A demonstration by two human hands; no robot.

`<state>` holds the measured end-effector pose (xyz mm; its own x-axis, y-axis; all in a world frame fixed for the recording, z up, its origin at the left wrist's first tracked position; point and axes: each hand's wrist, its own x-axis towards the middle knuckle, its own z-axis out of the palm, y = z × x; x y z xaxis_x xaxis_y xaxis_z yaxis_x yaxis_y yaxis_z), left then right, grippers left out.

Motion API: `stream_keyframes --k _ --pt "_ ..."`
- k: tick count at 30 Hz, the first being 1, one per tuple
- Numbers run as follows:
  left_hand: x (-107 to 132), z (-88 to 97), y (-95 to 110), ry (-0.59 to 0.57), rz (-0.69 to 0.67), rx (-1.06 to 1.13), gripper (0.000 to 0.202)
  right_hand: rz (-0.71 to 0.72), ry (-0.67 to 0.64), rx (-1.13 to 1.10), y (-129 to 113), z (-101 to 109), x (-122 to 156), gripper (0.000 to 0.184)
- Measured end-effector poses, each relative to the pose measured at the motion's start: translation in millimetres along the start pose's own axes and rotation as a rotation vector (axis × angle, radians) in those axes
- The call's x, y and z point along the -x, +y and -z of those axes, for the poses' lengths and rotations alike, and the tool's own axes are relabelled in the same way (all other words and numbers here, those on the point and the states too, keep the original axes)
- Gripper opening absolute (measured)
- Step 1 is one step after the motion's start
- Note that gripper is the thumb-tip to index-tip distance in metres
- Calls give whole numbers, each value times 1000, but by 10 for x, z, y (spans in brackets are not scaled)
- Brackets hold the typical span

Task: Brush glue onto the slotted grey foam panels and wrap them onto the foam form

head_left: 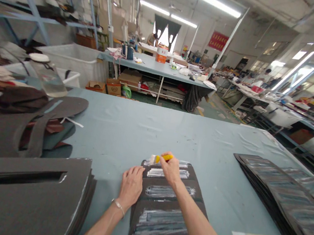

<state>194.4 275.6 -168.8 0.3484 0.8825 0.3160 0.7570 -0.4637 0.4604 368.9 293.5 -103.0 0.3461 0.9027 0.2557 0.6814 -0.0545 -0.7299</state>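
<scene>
As right hand (169,170) clamps yellow-handled brush (164,158) | tip over dark foam sheet (169,205) | left hand (130,187) open on it

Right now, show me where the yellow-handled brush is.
In the head view, the yellow-handled brush is at lower centre, gripped in the right hand, its tip over the top end of the streaked dark sheet, just ahead of the left hand.
</scene>
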Motion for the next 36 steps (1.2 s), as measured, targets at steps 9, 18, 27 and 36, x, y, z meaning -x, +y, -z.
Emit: stream_keyframes --k 9,18,27,36 --pt "20 -4 -21 -4 22 68 36 -256 263 242 860 963 -94 26" --pt "104 120 -24 18 154 255 27 -103 68 -45 107 326 308 28" --pt "355 164 84 -49 -18 125 32 -156 107 60 516 577 398 28" --pt "291 235 99 -51 136 249 26 -112 191 70 300 693 514 27"
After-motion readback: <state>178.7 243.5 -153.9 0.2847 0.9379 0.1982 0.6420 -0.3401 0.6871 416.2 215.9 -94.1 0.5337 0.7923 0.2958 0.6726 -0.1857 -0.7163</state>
